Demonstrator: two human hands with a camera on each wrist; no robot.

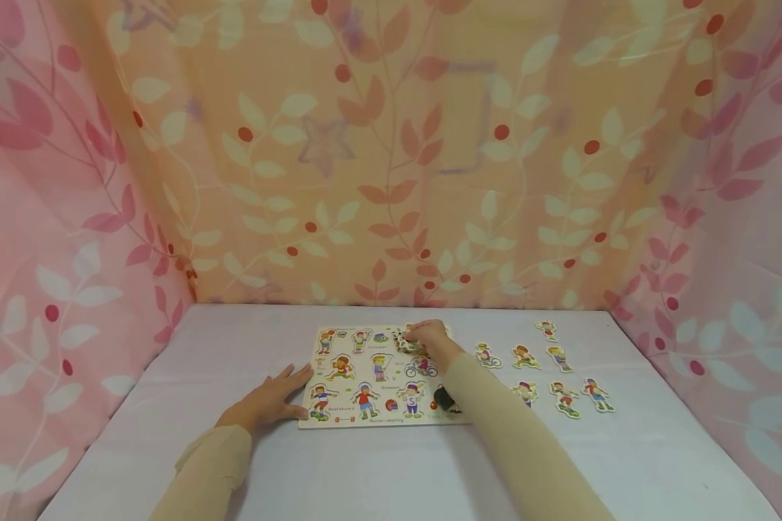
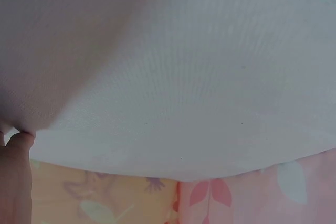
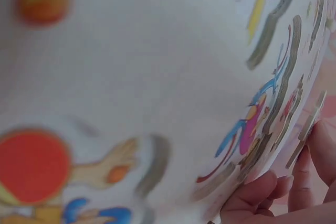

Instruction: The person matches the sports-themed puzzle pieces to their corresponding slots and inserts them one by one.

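On the middle of the white-covered table (image 1: 339, 477), figure board (image 1: 358, 367) lies flat, sports figures in rows across it. Right hand (image 1: 430, 339) is at the board's far right corner, fingers narrowed in a pinch on a cut-out piece (image 1: 404, 341); the right wrist view shows this piece tilted up on edge, its picture not readable. Left hand (image 1: 270, 398) lies at the board's left edge, fingers straight and spread, thumb and fingertips at the rim, holding nothing. Loose pieces (image 1: 564, 399) lie on the table to the right of the board: seven counted, among them a cyclist piece (image 1: 488, 355); right sleeve (image 1: 495, 420) may hide more. Progress, as judged: seven pieces lie off the board and one is in hand at the far corner. The board's cyclist figure (image 3: 247, 124) sits inside a stepped cut outline in the right wrist view, so that slot looks unfilled, agreeing with the loose cyclist. For most other slots, cannot tell filled from printed. If fitting pieces in, most of the work is left; if lifting them out, much is done. Direction not determinable from these views.
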